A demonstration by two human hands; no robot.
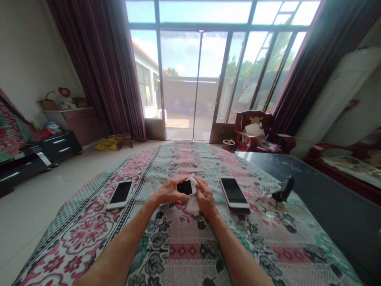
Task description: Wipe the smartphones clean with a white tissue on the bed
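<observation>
A smartphone with a dark screen and white edge is held above the patterned tablecloth. My left hand grips it from the left, thumb along the near edge and fingers along the far edge. In my right hand is a crumpled white tissue, pressed against the phone's right end. Part of the tissue hangs below the fingers. To the left lies a white phone, screen up. On the right, another white phone rests on top of a darker phone with a red edge.
A black upright object stands at the right beside clear, crinkled plastic. Past the cloth's right edge is a dark table surface. A red wooden chair stands near the glass doors.
</observation>
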